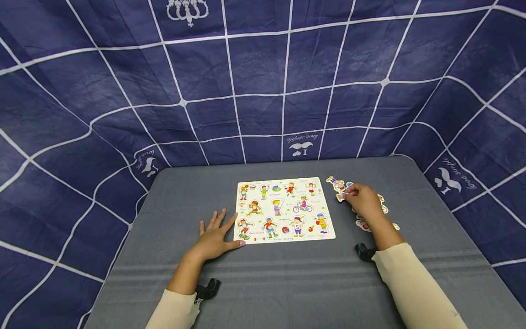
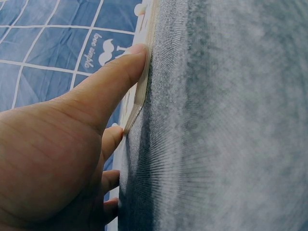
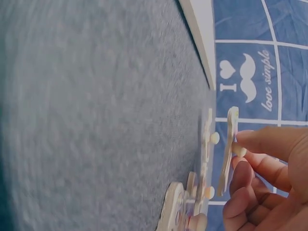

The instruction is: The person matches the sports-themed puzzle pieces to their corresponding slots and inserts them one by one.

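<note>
1. Right hand (image 1: 365, 201): thumb and fingers pinch the knob (image 3: 239, 150) of a puzzle piece (image 3: 225, 168), raised at the board's three o'clock.
2. Left hand (image 1: 213, 240): fingers spread apart, thumb touching the board (image 1: 265, 201) at eight o'clock.
3. Loose pieces (image 1: 362, 224) lie beneath the right hand.
4. Gridded curtain (image 1: 259, 114): twelve o'clock.

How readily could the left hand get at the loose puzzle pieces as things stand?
Probably not readily: the left hand touches the board, which lies in between, and the right hand hovers over some pieces.
</note>
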A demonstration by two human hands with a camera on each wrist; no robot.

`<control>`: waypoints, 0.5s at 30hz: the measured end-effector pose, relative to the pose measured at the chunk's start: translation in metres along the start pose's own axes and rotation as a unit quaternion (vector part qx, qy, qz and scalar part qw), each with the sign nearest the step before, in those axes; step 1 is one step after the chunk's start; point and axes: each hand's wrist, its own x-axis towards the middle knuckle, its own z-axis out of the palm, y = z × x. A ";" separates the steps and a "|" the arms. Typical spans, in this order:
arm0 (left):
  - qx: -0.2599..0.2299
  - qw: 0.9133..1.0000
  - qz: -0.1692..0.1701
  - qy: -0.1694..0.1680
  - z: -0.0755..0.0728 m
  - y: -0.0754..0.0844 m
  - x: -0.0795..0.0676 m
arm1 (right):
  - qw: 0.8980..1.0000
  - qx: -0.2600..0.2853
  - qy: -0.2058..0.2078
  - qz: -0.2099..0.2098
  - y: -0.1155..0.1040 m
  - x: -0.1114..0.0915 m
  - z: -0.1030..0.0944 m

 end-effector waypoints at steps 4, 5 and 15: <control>-0.001 1.000 -0.001 -0.001 0.000 0.000 0.000 | 1.000 0.012 0.012 -0.001 -0.004 -0.004 0.002; 0.000 1.000 -0.001 -0.001 0.001 0.000 0.000 | 1.000 0.014 0.015 -0.001 -0.005 -0.005 0.002; 0.000 1.000 -0.004 -0.003 0.000 0.000 0.001 | 0.999 0.033 0.036 -0.015 -0.014 -0.011 0.004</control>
